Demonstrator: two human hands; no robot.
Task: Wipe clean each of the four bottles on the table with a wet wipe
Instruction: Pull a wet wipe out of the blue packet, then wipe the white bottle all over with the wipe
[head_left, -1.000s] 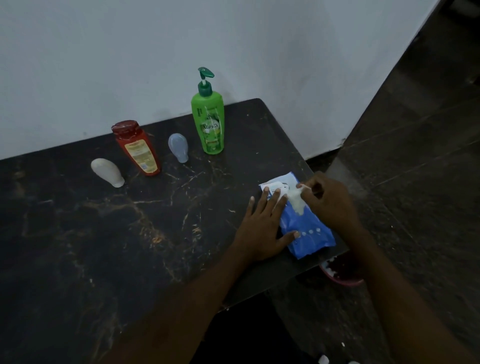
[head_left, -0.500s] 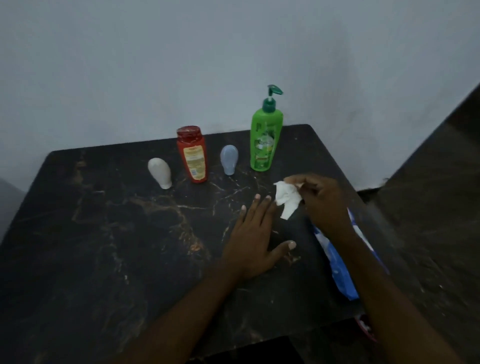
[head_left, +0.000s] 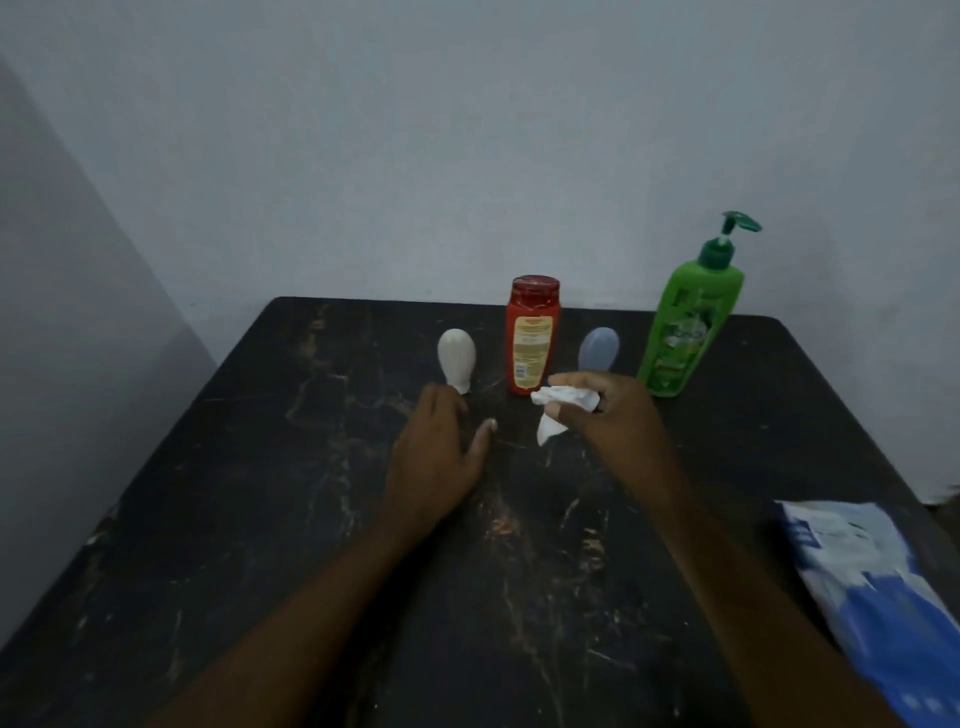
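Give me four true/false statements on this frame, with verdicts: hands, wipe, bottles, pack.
1. The right hand pinches a white wipe. True.
2. The left hand grips the red bottle. False: the left hand is open and holds nothing, just in front of the white bottle; nothing touches the red bottle.
3. The green pump bottle stands at the right end of the row. True.
4. The wipe pack lies between two bottles. False: it lies at the near right edge of the table, apart from them.
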